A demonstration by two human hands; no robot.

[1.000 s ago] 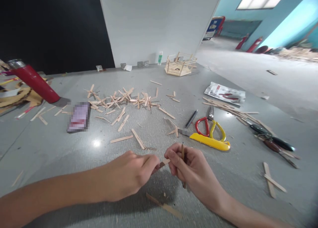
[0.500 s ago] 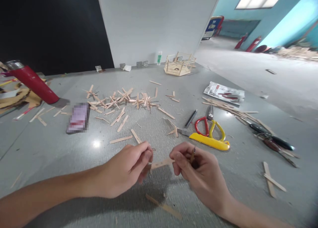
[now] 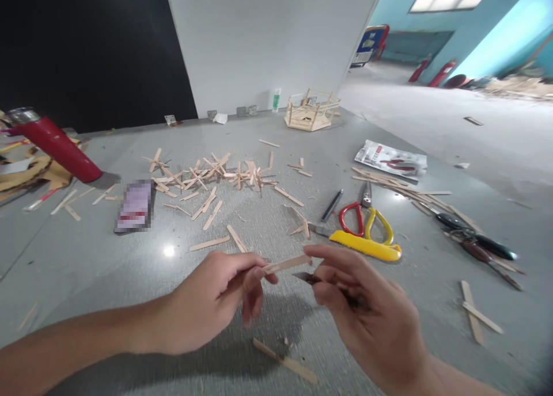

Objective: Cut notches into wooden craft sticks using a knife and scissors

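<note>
My left hand (image 3: pixel 228 301) pinches one end of a wooden craft stick (image 3: pixel 286 264) above the grey table. The stick points right, and its far end reaches the index fingertip of my right hand (image 3: pixel 367 312). That hand is closed around a craft knife (image 3: pixel 305 277); the short pointed blade sticks out to the left, just below the stick, while most of the handle is hidden in my palm. Beneath my hands lies another craft stick (image 3: pixel 287 361). Beyond them is a pile of craft sticks (image 3: pixel 220 168), some crossed over each other.
To the right lie a yellow utility knife (image 3: pixel 365 247), red-and-yellow-handled scissors (image 3: pixel 377 226), a black pen (image 3: pixel 332 206), a white packet (image 3: pixel 391 159) and a black-handled tool (image 3: pixel 475 236). At left are a phone (image 3: pixel 135 205) and a leaning red bottle (image 3: pixel 60 148). A hexagonal stick frame (image 3: pixel 311 117) stands behind.
My right hand has turned and shifted slightly right, so the knife blade now shows below the stick. Its pinch on the stick has loosened; my left hand still holds it.
</note>
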